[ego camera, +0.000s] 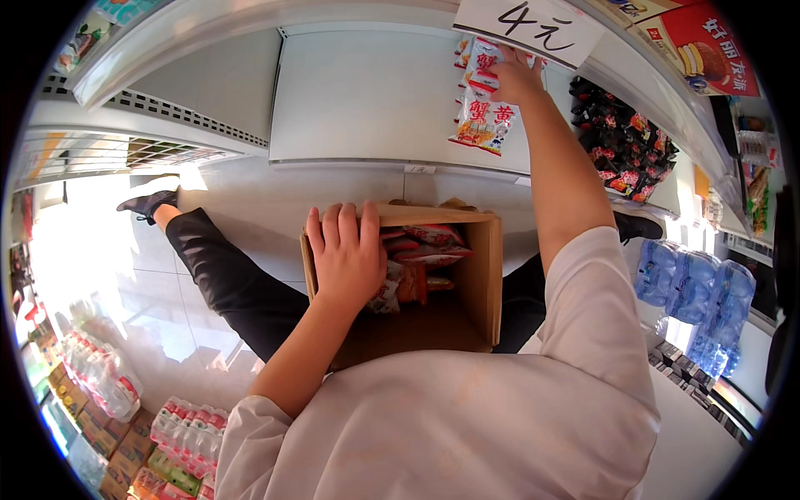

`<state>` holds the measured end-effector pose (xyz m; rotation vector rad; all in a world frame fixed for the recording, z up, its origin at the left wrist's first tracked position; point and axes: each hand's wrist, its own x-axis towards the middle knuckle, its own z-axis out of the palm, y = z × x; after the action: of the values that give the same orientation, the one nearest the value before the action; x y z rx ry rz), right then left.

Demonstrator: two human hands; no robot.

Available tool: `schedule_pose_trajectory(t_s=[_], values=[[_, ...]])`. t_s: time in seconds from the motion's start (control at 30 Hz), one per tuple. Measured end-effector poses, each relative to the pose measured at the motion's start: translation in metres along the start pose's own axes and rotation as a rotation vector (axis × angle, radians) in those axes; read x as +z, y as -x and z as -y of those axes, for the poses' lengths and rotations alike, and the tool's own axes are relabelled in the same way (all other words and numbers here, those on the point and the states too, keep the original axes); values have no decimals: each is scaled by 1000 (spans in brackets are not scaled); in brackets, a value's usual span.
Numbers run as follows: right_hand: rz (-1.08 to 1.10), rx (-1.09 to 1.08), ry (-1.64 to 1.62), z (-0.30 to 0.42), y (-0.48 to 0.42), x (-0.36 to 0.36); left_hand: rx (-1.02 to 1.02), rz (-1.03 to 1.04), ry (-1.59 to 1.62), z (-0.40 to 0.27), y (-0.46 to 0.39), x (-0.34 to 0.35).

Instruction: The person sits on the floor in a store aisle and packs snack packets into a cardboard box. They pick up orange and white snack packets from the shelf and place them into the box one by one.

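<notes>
A cardboard box [484,281] stands between my legs, its top uncovered. My left hand [347,250] grips its far rim at the left, fingers draped over the edge. Inside lie several snack bags [431,240], red and white, against the far wall; my hand and forearm cover part of the contents. Stretched out to the shelf [362,94], my right hand [517,75] is on a row of crab-pictured white snack bags [481,119] with red writing. Its fingertips reach under a handwritten price sign [528,28], so whether they hold a bag is hidden.
Black snack bags [622,144] fill the shelf to the right. An upper shelf edge [187,40] curves overhead. Blue-tinted water bottle packs [697,287] stand on the right; red-capped bottle packs [190,431] are behind at the left. My outstretched legs [234,275] flank the box.
</notes>
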<state>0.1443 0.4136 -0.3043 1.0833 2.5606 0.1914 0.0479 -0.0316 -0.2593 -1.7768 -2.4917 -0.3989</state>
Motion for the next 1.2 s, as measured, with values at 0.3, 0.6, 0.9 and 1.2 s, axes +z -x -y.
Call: schedule_pose_trajectory(t_s=[0.3,0.6,0.9,1.2], values=[[-9,-73,-180,-12,-12,5,4,8,20,1,-1,2],[-177,-180,-27,-6,15,28,3,10,42,1,-1,-2],[-487,-313,-149,-20,55,28,17,-27,52,2,1,-2],[-633,-166,-529,-34,148,-72,29,-58,65,3,4,-1]])
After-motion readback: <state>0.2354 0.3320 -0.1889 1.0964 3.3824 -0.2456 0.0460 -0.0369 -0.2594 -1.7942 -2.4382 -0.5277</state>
